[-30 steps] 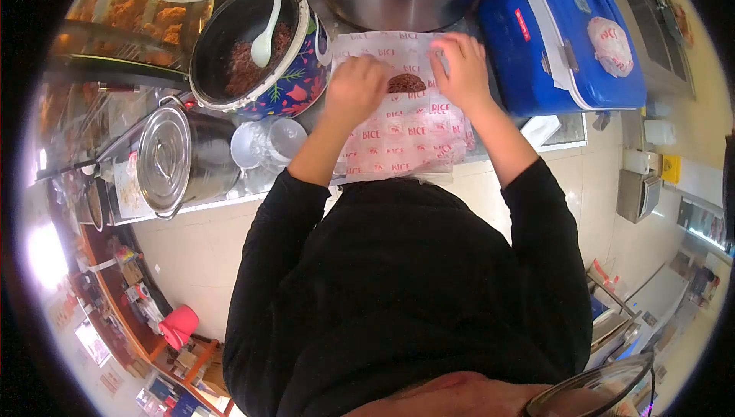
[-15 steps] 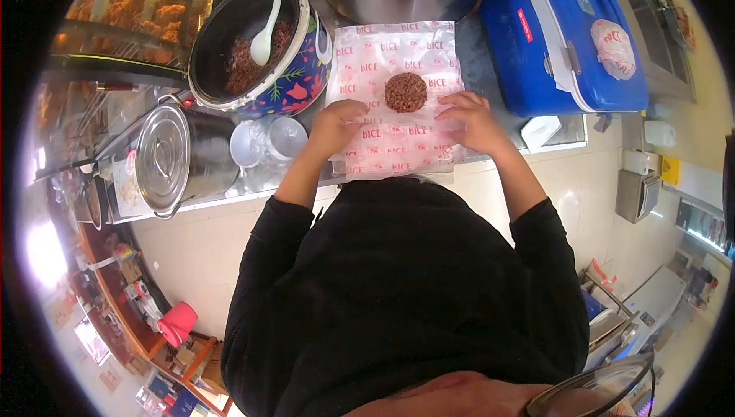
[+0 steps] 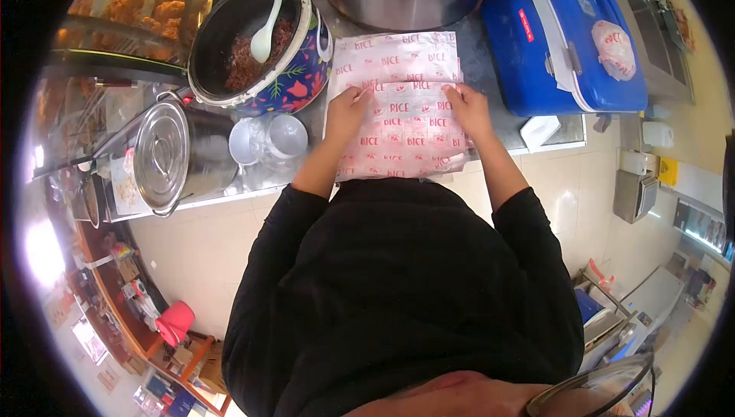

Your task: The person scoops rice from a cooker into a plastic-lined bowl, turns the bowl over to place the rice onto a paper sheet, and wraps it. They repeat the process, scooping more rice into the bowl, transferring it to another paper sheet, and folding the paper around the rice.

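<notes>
A sheet of white wrapping paper (image 3: pixel 413 122) with red printed letters lies on the counter, folded over on itself. Its upper flap covers the place where the round dark rice patty was, so the patty is hidden. My left hand (image 3: pixel 347 113) is closed on the flap's left corner, thumb and fingers pinched together. At the right corner of the same edge, my right hand (image 3: pixel 468 109) pinches the paper too. More printed paper shows flat beyond the flap.
A flowered rice cooker (image 3: pixel 297 84) holds dark rice and a white spoon (image 3: pixel 264 38). Nearby stand a lidded steel pot (image 3: pixel 163 158) and white cups (image 3: pixel 287 137). A blue cooler box (image 3: pixel 528 57) with a wrapped bundle (image 3: pixel 613 49) on it is at right.
Both hands have moved away from my body, carrying the paper's near edge up and over the rice patty. The patty was visible before and is now covered.
</notes>
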Available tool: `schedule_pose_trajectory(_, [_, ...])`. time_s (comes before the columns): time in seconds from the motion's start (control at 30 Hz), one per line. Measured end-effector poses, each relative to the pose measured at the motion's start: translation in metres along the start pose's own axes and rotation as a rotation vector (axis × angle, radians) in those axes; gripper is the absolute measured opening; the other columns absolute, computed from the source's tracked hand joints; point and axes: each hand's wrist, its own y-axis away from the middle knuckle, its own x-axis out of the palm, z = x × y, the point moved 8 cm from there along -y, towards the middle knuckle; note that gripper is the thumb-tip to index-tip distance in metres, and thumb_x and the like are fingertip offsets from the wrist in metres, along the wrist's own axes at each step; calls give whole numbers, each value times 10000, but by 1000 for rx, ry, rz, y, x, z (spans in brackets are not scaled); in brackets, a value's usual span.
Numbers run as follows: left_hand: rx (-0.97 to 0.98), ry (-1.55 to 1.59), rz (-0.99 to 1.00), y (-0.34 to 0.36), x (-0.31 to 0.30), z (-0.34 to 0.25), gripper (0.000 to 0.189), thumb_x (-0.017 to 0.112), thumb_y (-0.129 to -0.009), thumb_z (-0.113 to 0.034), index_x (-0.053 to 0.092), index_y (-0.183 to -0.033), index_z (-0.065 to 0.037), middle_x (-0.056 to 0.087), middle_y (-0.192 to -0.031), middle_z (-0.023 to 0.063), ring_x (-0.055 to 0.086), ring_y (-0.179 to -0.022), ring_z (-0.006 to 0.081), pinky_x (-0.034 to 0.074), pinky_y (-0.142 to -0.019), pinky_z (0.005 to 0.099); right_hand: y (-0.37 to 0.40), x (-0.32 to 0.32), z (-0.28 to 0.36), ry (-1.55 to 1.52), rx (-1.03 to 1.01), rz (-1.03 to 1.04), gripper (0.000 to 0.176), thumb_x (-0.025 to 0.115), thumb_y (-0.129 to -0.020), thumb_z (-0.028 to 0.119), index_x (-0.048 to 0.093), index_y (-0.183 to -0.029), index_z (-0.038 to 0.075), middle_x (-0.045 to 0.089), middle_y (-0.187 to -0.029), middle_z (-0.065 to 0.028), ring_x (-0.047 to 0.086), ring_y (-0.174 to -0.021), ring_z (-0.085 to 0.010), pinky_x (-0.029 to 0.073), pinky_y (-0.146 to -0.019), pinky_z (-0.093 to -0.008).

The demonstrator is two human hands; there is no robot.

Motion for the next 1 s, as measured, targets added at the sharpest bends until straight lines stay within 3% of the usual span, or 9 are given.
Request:
schedule_pose_trajectory(0.1, [130,-264,-140,11,-9,-33,228,620,-884,-221,675,-1071,-103,668,-1117,99,635,-912,300,500,-814,382,-6,2,12,74,-68,2,341,646,-868,357,701,-928,25,683,-824,-219,671,-802,-395,516,-726,-438])
schedule_pose_trajectory(0.2, [860,-543,-96,39,6,-85,307,634,-836,-207,663,-1141,-182,600,-1277,17,537,-1187,235,403,-996,482,-11,5,14,133,-24,57,339,677,-830,350,704,-909,21,684,-849,-231,673,-836,-398,517,-752,-458])
schedule_pose_trajectory(0.3, [1057,-658,-21,58,22,-106,317,639,-821,-226,674,-1137,-219,601,-1272,-74,432,-1309,195,254,-1071,607,-20,7,16,204,-51,96,386,710,-792,358,686,-994,29,693,-930,-224,673,-878,-389,516,-774,-451])
schedule_pose_trajectory(0.5, [969,-570,68,43,32,-97,359,669,-804,-228,683,-1162,-246,609,-1294,-95,444,-1315,214,172,-1083,649,-63,-30,68,258,-309,-381,524,759,-756,363,597,-1146,52,700,-1036,-177,674,-945,-356,516,-830,-417])
schedule_pose_trajectory(0.7, [927,-566,98,16,40,-100,338,666,-822,-195,670,-1158,-238,620,-1231,-82,498,-1216,176,217,-1071,619,-118,-7,40,130,-42,-149,467,768,-783,359,633,-1109,53,710,-1015,-155,682,-953,-334,519,-845,-392])
schedule_pose_trajectory(0.8, [781,-428,131,2,37,-97,520,708,-805,-255,568,-1303,-204,535,-1363,24,441,-1300,241,188,-1083,629,-120,2,37,106,-31,29,394,767,-791,334,675,-1077,79,718,-977,-128,688,-935,-318,522,-833,-392])
schedule_pose_trajectory(0.9, [590,-389,-55,-8,19,-93,746,747,-776,-348,434,-1427,-162,363,-1494,154,314,-1400,346,133,-1108,621,-95,-15,69,116,-391,-29,237,739,-820,233,713,-1014,99,720,-956,-117,697,-920,-284,530,-802,-371])
schedule_pose_trajectory(0.93, [568,-431,-36,-11,19,-89,904,769,-732,-409,345,-1480,-128,219,-1544,228,202,-1440,407,84,-1099,666,-82,-18,77,82,-358,59,205,714,-830,188,713,-1014,96,718,-963,-122,697,-922,-283,531,-802,-365])
schedule_pose_trajectory(1.0, [594,-453,-100,-9,11,-95,929,778,-718,-423,337,-1487,-144,239,-1554,184,199,-1452,377,62,-1088,690,-47,-24,91,16,-291,235,171,664,-851,97,715,-1014,88,713,-978,-133,696,-928,-283,532,-802,-351])
